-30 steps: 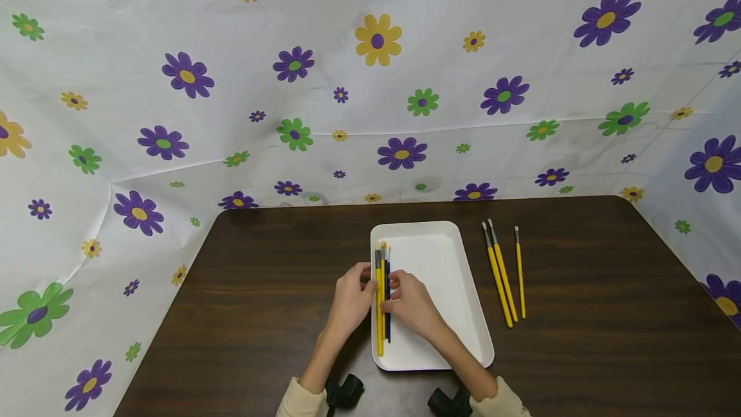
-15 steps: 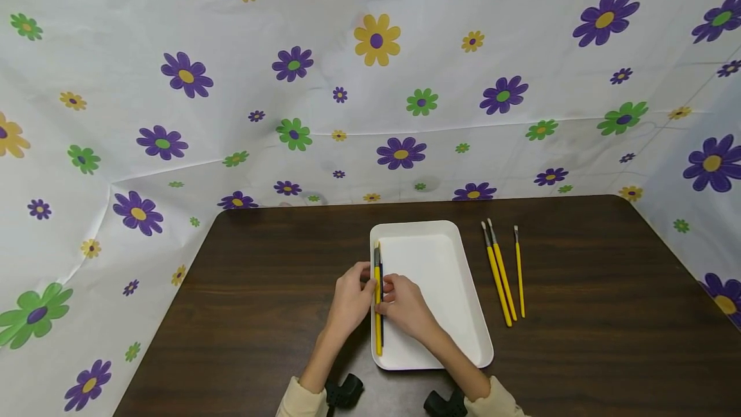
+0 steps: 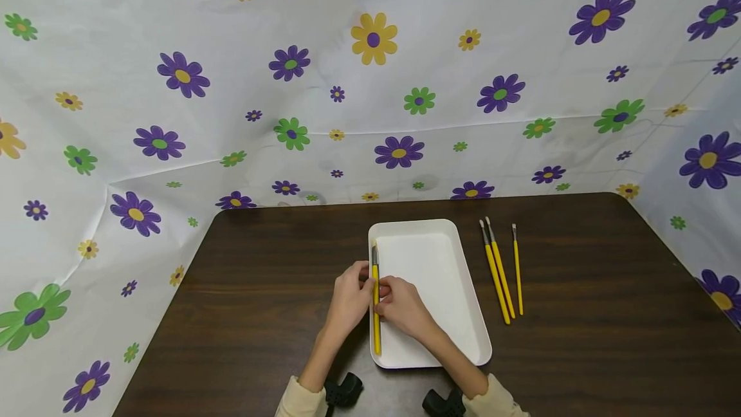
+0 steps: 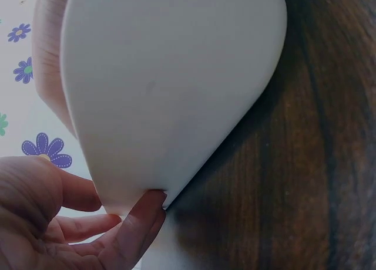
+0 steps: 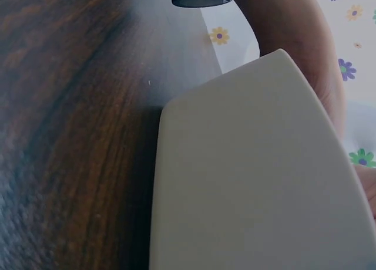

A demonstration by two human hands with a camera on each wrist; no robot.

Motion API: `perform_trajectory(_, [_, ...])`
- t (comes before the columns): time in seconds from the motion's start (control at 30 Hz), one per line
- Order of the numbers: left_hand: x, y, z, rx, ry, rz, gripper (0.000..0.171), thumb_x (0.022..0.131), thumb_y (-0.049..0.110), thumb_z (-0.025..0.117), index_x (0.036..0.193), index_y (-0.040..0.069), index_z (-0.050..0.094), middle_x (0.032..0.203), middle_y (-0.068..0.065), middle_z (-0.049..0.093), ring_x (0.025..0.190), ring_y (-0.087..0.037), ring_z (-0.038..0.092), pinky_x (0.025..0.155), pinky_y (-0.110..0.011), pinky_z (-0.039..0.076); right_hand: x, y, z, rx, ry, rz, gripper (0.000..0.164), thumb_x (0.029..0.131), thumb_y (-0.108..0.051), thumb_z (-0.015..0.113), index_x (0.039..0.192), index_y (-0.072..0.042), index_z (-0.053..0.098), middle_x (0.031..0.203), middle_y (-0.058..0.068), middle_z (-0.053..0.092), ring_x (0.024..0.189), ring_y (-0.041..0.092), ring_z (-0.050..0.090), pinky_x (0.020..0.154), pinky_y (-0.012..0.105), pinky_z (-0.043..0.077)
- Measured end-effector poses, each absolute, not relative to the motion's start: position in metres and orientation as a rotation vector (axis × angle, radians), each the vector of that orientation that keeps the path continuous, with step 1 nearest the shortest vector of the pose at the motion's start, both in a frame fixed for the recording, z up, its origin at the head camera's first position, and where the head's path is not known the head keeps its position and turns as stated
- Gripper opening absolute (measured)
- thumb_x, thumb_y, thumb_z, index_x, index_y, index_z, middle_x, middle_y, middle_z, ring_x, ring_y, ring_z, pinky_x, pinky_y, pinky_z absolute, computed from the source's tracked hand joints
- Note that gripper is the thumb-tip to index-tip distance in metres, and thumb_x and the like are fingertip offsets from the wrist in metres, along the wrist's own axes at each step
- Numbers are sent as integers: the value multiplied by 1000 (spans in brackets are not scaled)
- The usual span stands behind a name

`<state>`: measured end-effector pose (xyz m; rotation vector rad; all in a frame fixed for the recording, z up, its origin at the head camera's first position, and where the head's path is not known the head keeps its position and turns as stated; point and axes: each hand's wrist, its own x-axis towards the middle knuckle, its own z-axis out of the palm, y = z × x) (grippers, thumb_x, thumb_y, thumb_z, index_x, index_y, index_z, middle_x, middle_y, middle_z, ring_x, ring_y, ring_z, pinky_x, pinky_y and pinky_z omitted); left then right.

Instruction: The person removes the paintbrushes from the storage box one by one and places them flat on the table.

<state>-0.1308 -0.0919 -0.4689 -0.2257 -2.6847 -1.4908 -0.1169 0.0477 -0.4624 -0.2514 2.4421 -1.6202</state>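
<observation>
A white tray (image 3: 431,256) lies on the table. Along its inner left side, a yellow-handled paintbrush (image 3: 377,334) lies with bristles toward the far end. My left hand (image 3: 348,300) grips the tray's left edge, its thumb near the brush; in the left wrist view, the fingers (image 4: 138,226) lie against the tray's outer wall. Reaching over the tray from the right, my right hand (image 3: 407,307) holds the bunched brushes with curled fingers and thumb at the handle. Any other brushes in the bunch are hidden. The tray's outer wall (image 5: 247,164) fills much of the right wrist view.
Right of the tray, two yellow paintbrushes (image 3: 500,278) lie side by side, with another yellow paintbrush (image 3: 518,278) just beyond them. The dark wooden table (image 3: 260,275) meets a flowered cloth (image 3: 324,31) behind it. Black wrist devices (image 3: 344,391) show near the front.
My right hand has moved slightly left, pushing the spread yellow and dark blue brushes together against the tray's left side. Only one yellow brush now shows there. My left hand stays put.
</observation>
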Motion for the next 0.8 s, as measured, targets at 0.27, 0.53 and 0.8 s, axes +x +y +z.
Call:
perform_trajectory(0.27, [-131,-92,-469,-223,-2685,-1488,28,96,-3,61,124,-8,65,104,-18,71,79,-23,70,66,-33,57,-118,49,-464,-292,2534,-1573,42,76,10,64,117,16,62,89,11,64,77,19,64,64,28,55])
perform_trajectory(0.53, [-131,-92,-468,-206,-2697,-1462,27,97,-2,63,123,-8,65,104,-18,71,78,-22,69,65,-33,57,-120,52,-463,-259,2494,-1584,46,76,11,65,122,17,61,87,10,64,73,18,65,61,30,57])
perform_trajectory(0.8, [-132,-92,-469,-196,-2708,-1472,28,97,-1,64,124,-8,65,104,-19,70,80,-23,69,65,-33,58,-121,57,-462,-241,2490,-1597,48,74,13,64,122,16,61,84,9,65,70,17,65,60,29,56])
